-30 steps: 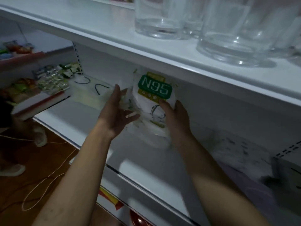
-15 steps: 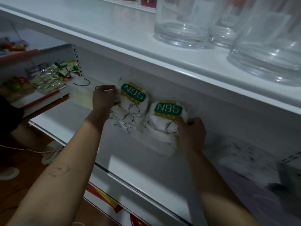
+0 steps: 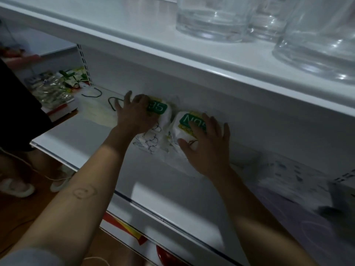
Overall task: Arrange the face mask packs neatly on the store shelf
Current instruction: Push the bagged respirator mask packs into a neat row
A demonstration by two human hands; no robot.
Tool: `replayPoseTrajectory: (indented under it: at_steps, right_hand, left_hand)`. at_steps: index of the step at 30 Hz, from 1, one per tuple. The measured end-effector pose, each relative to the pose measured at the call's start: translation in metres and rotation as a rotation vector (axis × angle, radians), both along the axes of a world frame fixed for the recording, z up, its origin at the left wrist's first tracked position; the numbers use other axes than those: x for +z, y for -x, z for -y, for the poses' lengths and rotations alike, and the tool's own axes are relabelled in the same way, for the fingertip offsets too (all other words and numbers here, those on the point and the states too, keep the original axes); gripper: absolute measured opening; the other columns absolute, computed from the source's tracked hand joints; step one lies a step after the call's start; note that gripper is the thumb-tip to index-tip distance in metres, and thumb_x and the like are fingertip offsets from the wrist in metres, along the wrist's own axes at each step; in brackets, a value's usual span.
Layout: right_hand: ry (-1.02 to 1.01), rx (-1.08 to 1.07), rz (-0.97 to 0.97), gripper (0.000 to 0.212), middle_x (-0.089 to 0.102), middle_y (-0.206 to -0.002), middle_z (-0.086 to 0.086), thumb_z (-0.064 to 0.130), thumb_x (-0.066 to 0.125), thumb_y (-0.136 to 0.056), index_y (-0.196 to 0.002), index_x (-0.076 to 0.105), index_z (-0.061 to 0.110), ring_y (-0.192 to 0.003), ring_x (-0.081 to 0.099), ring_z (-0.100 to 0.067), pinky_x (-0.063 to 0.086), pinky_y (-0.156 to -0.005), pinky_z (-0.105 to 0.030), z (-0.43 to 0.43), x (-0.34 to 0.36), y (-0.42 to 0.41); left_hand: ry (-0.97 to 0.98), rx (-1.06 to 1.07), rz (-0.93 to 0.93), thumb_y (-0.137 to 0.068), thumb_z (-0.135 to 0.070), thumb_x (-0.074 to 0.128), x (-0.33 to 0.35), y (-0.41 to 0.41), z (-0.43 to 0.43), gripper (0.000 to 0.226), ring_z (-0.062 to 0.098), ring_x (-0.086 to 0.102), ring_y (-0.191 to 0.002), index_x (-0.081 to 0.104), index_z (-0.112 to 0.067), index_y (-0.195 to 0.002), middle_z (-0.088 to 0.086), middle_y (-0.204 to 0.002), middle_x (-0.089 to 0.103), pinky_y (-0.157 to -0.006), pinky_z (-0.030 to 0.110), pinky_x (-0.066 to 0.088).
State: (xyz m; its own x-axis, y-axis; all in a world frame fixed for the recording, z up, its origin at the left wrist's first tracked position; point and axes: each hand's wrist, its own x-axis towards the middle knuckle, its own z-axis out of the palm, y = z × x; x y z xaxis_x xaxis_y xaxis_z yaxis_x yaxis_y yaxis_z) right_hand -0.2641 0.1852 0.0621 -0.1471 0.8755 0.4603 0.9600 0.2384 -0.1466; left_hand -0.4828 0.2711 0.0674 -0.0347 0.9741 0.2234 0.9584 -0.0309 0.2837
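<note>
Left hand (image 3: 134,114): grip flat, fingers spread, pressing left white green-labelled N95 mask pack (image 3: 160,117). Right hand (image 3: 207,144): same on right pack (image 3: 183,124). Packs side by side on white shelf (image 3: 92,143).

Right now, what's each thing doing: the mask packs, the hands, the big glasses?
left mask pack: at the back of the shelf, label half covered.
right mask pack: right beside it, label tilted.
left hand: open, fingers spread, pressing its pack.
right hand: open, flat on its pack.
glass jars: upright, empty, on the upper shelf.

left mask pack (image 3: 160,112), green label reading "95"; right mask pack (image 3: 182,124), green label, seemingly "N95"
</note>
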Motion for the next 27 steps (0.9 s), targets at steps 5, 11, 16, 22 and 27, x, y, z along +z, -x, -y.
replayPoseTrajectory:
  at_steps: [5, 11, 16, 22, 27]
  right_hand:
    - [0.366, -0.006, 0.031, 0.071, 0.017, -0.159, -0.003, 0.073, 0.036, -0.087, -0.148, 0.027, 0.036, -0.145, 0.014, -0.028, 0.011, -0.115, -0.057, -0.020, 0.006, -0.003]
    - [0.592, 0.023, 0.097, 0.120, 0.001, -0.161, -0.003, 0.081, 0.067, -0.058, -0.151, 0.008, 0.033, -0.147, 0.001, -0.031, 0.015, -0.113, -0.062, -0.029, 0.005, 0.001]
    - [0.571, 0.015, 0.080, 0.118, 0.001, -0.161, -0.001, 0.071, 0.073, -0.061, -0.151, 0.007, 0.035, -0.147, 0.002, -0.027, 0.020, -0.112, -0.061, -0.036, -0.012, -0.008]
    - [0.606, 0.017, 0.147, 0.121, 0.001, -0.161, -0.005, 0.078, 0.068, -0.059, -0.152, 0.005, 0.034, -0.147, 0.002, -0.029, 0.009, -0.116, -0.058, -0.037, 0.001, -0.008]
    - [0.508, 0.019, 0.181, 0.114, 0.001, -0.161, -0.007, 0.080, 0.060, -0.067, -0.153, 0.004, 0.031, -0.147, 0.003, -0.029, 0.003, -0.117, -0.056, -0.027, 0.014, -0.008]
  left_hand:
    - [0.181, -0.153, 0.098, -0.084, -0.054, 0.024, -0.001, -0.001, -0.006, 0.064, 0.028, 0.031, -0.141, 0.040, -0.040, -0.144, -0.001, -0.156, 0.033, -0.110, 0.057, 0.030]
    - [0.218, -0.195, 0.042, -0.079, -0.066, 0.012, -0.014, -0.001, -0.020, 0.074, 0.028, 0.033, -0.140, 0.043, -0.042, -0.141, -0.002, -0.153, 0.038, -0.110, 0.056, 0.032]
    - [0.252, -0.202, -0.010, -0.091, -0.058, 0.018, -0.013, -0.008, -0.019, 0.059, 0.027, 0.026, -0.144, 0.040, -0.042, -0.144, -0.003, -0.156, 0.033, -0.112, 0.057, 0.027]
    - [0.348, -0.174, -0.111, -0.101, -0.052, 0.023, 0.010, -0.015, -0.014, 0.049, 0.028, 0.018, -0.147, 0.030, -0.044, -0.149, -0.005, -0.160, 0.024, -0.114, 0.063, 0.009]
    - [0.143, -0.120, -0.080, -0.100, -0.052, 0.031, 0.011, -0.012, 0.007, 0.048, 0.025, 0.020, -0.147, 0.039, -0.041, -0.146, -0.005, -0.160, 0.025, -0.114, 0.065, 0.003]
